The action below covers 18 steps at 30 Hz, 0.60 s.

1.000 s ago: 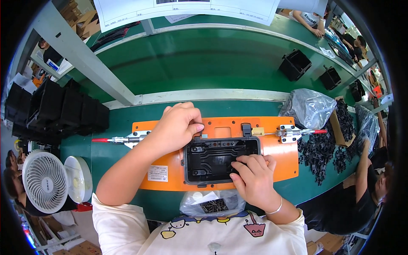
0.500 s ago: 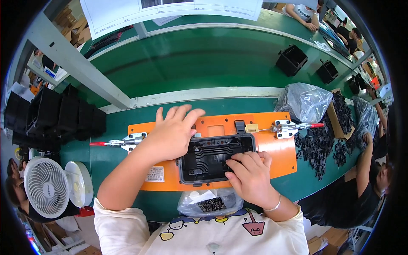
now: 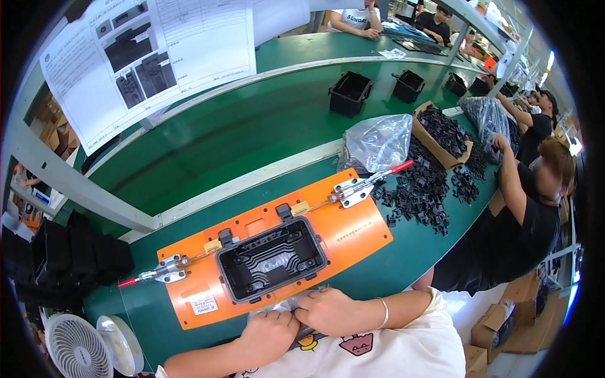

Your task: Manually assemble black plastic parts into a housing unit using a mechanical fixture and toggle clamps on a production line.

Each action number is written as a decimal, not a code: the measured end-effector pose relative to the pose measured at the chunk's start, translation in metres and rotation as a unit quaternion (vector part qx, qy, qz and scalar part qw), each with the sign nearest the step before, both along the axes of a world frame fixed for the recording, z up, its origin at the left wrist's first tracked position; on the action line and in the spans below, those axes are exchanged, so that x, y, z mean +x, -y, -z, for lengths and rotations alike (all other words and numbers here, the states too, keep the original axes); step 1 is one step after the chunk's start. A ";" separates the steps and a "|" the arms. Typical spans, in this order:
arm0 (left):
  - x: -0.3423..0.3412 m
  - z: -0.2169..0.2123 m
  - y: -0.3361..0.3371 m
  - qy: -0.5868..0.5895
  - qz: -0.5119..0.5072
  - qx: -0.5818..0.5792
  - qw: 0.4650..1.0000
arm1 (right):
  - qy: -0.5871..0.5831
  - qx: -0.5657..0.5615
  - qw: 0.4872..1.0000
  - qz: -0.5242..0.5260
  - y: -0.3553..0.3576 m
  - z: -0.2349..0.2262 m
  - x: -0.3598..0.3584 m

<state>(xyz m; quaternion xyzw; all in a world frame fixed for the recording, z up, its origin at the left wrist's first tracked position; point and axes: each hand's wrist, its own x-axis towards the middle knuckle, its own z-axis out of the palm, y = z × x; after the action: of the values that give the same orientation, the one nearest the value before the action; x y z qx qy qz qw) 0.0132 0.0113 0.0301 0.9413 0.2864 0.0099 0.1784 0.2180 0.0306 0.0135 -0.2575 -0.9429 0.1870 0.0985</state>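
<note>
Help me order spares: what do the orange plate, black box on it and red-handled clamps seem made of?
Orange plate: likely plastic, satin, from its soft highlights. Black box: probably moulded plastic, satin, given the ribs and rounded corners. Clamps: metal, polished, by their silvery glints; evenly red grips, perhaps plastic.

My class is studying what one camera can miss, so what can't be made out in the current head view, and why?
- Head view: the contents of the plastic bag; the left hand and right hand cover much of it.
- Head view: the top of the paper sheet; the upper edge cuts it off.
- Head view: the bottom of the white fan; the lower edge cuts it off.
- Head view: fine details of the small black pieces; too small and crowded.
</note>
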 end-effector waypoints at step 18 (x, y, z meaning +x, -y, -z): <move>-0.017 0.007 -0.004 0.149 -0.078 -0.035 0.985 | -0.114 -0.068 0.991 0.022 -0.006 0.020 -0.008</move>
<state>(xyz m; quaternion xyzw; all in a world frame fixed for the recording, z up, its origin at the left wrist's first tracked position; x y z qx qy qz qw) -0.0035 0.0155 0.0231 0.8973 0.3294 0.1535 0.2506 0.2097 0.0371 -0.0062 -0.2616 -0.9045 0.2765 0.1923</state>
